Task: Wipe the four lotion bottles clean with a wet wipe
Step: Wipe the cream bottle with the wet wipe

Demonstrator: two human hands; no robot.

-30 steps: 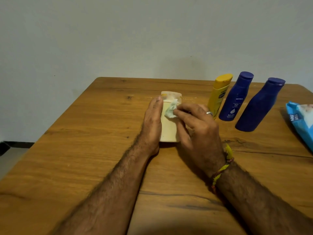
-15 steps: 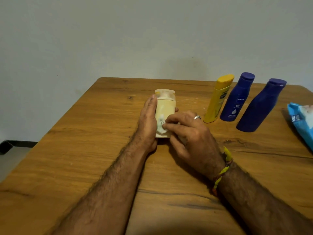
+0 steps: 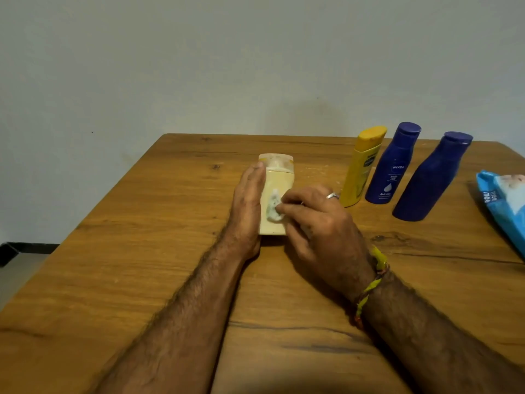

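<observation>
Cream bottle (image 3: pixel 277 183) stands on the counter (image 3: pixel 142 251), and the wipe (image 3: pixel 273 206) is pressed to its front, low down. The right hand (image 3: pixel 321 226) has its fingers (image 3: pixel 287 207) curled, pinching that crumpled wipe against the plastic. The left hand (image 3: pixel 246 206) lies flat along the bottle's left side, fingers straight, bracing it, fingertips up by the cap. So this bottle is mid-wipe, by my read. To the right of the wiping fingers, well apart, three more stand in a row: a yellow bottle (image 3: pixel 360 169), a labelled blue bottle (image 3: pixel 393 166) and a plain blue bottle (image 3: pixel 429 180). Whether those three are already cleaned, nothing here tells me. Farther right still, at the edge of view, one blue wipe pack (image 3: pixel 502 200). Count: four bottles, one wipe in play, one pack.
</observation>
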